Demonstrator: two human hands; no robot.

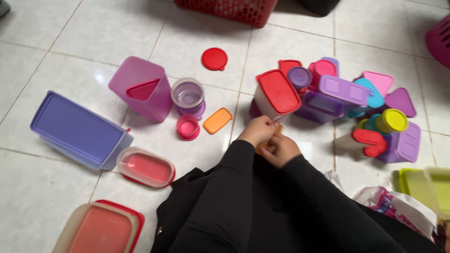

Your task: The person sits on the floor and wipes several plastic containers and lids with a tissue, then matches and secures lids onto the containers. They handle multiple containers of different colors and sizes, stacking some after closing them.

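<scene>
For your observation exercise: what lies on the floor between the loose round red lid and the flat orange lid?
In the head view, between the round red lid and the orange lid lies bare white tile, crossed by a grout line.

Floor [56, 42]: pale, glossy square tiles with thin grey grout lines running on a diagonal across the view. Soft light from above gives a small bright glare spot on one tile [100, 77] (no hard shadows anywhere). At the top edge, a red slotted basket [225, 9] stands on the tiles; at the right edge, part of a pink slotted basket [439, 40]. No walls or windows in view.
</scene>
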